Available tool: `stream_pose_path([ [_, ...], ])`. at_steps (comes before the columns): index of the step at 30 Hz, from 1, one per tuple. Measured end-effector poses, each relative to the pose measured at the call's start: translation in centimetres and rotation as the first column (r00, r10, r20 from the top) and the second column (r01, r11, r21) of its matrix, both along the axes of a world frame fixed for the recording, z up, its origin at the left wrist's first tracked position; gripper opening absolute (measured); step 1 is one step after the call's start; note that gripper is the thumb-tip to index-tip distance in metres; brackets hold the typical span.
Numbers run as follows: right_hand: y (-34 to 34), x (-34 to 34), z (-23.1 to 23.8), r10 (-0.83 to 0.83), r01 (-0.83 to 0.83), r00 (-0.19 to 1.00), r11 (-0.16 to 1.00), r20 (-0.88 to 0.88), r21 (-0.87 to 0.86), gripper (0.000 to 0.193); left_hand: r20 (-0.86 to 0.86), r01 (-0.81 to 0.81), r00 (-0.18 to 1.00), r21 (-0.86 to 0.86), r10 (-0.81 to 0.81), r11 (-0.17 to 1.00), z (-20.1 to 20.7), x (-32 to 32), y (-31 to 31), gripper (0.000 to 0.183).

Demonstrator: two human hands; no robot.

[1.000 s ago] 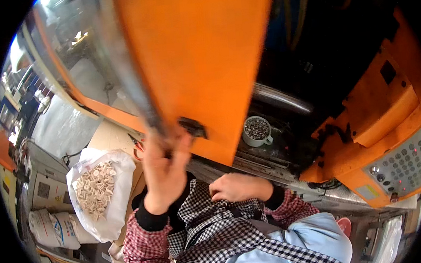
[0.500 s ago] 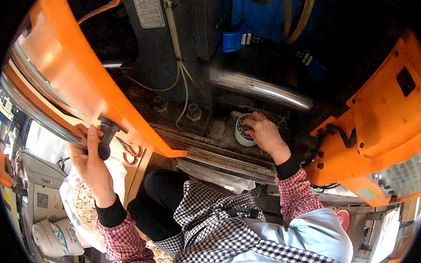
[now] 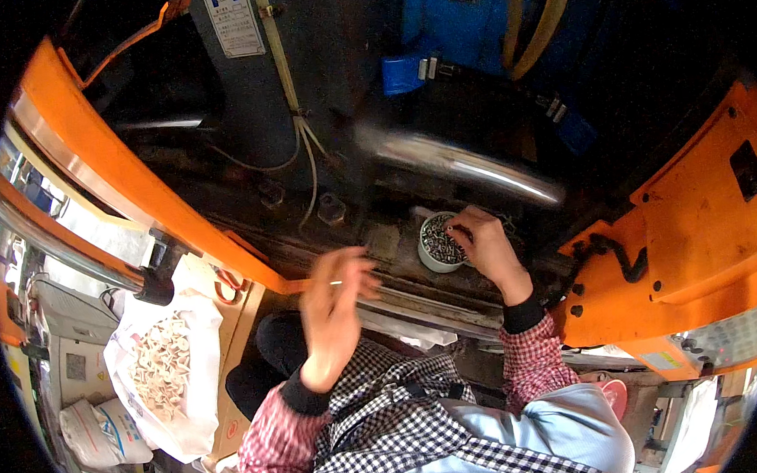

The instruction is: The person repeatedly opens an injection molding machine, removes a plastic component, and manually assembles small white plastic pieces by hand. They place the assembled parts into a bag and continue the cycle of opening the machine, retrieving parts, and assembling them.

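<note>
Over the rim of a pale round cup (image 3: 442,265), my right hand (image 3: 492,251) has its thumb and fingertips pinched together. Whatever is between them is too small to make out. Small metal pieces (image 3: 442,239) fill the cup, which stands on the dark machine bed. My left hand (image 3: 333,313) is in the air left of the cup, in front of the lower end of the orange guard door (image 3: 169,219). Motion blurs it, but its fingers look stretched out and apart, with nothing seen in them. The door's black handle (image 3: 158,280) is away from it.
A shiny metal bar (image 3: 501,177) crosses above the cup. At left are a white bag of small beige parts (image 3: 159,367) and red-handled scissors (image 3: 228,285). An orange machine panel (image 3: 700,243) stands at right. Thin cables (image 3: 308,154) hang behind.
My left hand has let go of the handle and moved right, toward the machine bed. The orange door sits farther left. My right hand has drawn up to the cup's right rim.
</note>
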State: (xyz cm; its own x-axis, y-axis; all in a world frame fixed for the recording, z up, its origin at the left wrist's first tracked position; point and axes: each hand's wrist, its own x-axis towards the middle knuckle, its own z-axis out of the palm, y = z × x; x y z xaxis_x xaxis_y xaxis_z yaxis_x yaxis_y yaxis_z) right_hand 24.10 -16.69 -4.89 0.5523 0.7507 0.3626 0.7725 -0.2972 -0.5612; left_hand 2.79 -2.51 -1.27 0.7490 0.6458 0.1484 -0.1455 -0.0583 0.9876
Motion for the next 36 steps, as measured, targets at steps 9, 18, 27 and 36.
stream_pose_path([
  [9, 0.8, -1.7, 1.7, 0.144, -0.132, 0.988, 0.975, -0.061, 0.176, 0.012, 0.252, 0.366, 0.919, -0.832, -0.303, 0.417, -6.0, 11.9, -1.9, 0.028],
  [18, -0.4, -0.8, 0.9, 0.035, -0.015, 0.996, 0.975, -0.087, 0.222, 0.013, 0.224, 0.359, 0.918, -0.823, -0.328, 0.441, -5.8, 11.4, -1.5, 0.034],
  [27, -0.4, -0.6, -1.4, -0.080, 0.069, 0.982, 0.995, 0.169, 0.073, 0.012, 0.190, 0.321, 0.939, -0.790, -0.288, 0.523, -6.4, 10.3, -0.2, 0.028],
  [36, 2.5, -3.1, 3.9, 0.202, -0.230, 0.936, 0.971, 0.289, 0.067, 0.014, -0.079, 0.274, 0.934, -0.469, -0.349, 0.839, -2.2, 7.5, 1.0, 0.017],
])
